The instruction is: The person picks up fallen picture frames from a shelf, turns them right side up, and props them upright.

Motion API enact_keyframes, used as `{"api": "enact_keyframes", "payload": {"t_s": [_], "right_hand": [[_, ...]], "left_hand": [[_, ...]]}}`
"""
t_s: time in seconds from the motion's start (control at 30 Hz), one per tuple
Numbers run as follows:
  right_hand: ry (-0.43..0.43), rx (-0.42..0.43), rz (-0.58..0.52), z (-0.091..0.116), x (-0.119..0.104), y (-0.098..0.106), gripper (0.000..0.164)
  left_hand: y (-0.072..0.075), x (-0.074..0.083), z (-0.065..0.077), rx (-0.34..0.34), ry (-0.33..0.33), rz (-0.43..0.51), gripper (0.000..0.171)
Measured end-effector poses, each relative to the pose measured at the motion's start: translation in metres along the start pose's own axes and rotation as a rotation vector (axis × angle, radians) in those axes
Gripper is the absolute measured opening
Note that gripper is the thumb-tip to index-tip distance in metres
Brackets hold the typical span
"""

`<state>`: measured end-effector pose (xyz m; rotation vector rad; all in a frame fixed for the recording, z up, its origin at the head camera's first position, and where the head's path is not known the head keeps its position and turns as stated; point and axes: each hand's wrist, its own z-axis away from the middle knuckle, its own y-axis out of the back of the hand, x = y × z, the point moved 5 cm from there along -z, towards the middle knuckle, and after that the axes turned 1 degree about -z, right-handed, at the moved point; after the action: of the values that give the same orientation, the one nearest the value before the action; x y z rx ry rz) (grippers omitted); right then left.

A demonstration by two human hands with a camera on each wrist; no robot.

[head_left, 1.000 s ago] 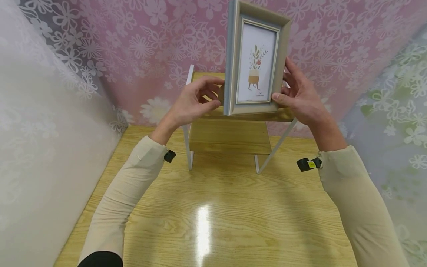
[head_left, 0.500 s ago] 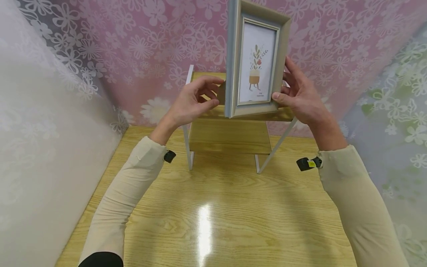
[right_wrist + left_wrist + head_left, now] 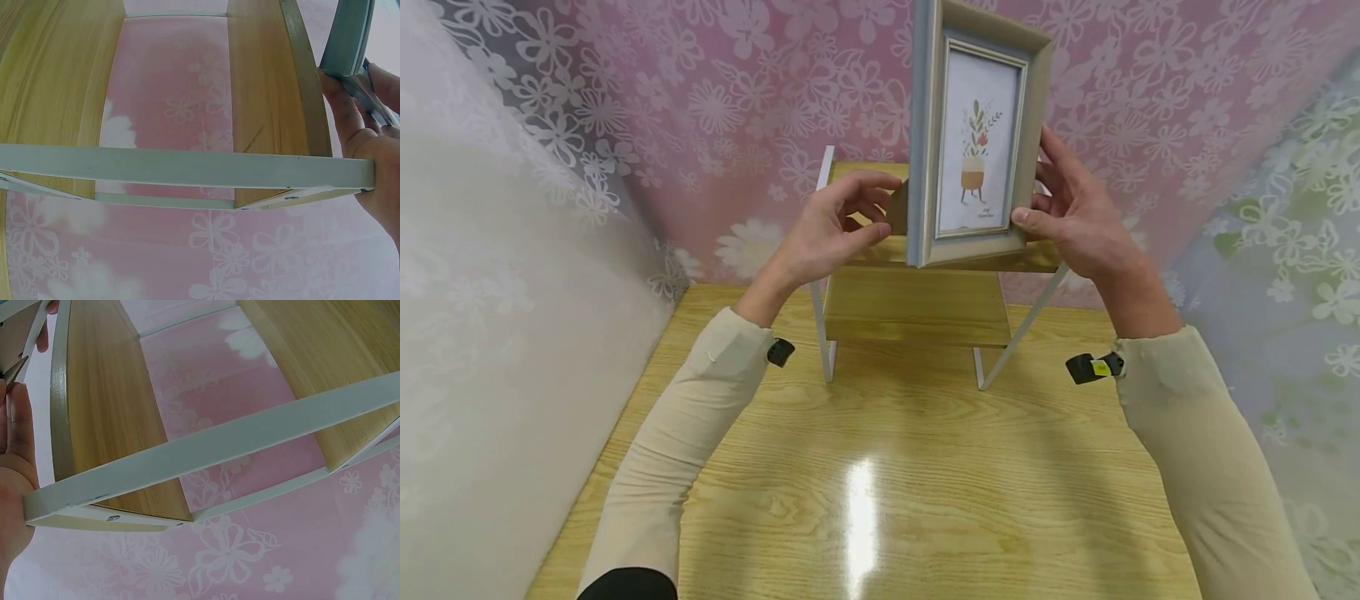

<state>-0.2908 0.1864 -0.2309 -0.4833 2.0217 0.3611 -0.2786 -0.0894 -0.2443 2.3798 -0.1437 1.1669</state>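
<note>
A picture frame (image 3: pixel 1036 125), grey-beige with a potted-plant print, is upright above the small side table (image 3: pixel 917 304), turned slightly to one side. My right hand (image 3: pixel 1086 221) grips its lower right edge, thumb on the front and fingers behind. At the frame's left, a brown stand flap (image 3: pixel 898 210) sticks out from the back, and my left hand (image 3: pixel 835 221) pinches it between fingers and thumb. In the left wrist view that flap (image 3: pixel 17 370) appears edge-on at the fingertips. The right wrist view has the frame's corner (image 3: pixel 350 44) within the right hand.
The side table has two wooden shelves and a white metal leg (image 3: pixel 1026 325) on the right. Behind it hangs a pink floral wall covering (image 3: pixel 715 108). Pale walls (image 3: pixel 512 292) flank the wood-grain floor (image 3: pixel 775 467).
The frame has turned slightly, its lower left corner shifting a little right and down. More of the brown stand flap shows by my left fingers. Both hands stay nearly still.
</note>
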Motion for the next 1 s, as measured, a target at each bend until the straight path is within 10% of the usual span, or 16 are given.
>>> {"api": "enact_keyframes", "payload": {"t_s": [1.0], "right_hand": [[-0.007,-0.015,-0.034,0.0004,0.0001,-0.0026,0.088]], "left_hand": [[0.0052,-0.0009,-0.0001,0.080,-0.040,-0.024,0.039]]}}
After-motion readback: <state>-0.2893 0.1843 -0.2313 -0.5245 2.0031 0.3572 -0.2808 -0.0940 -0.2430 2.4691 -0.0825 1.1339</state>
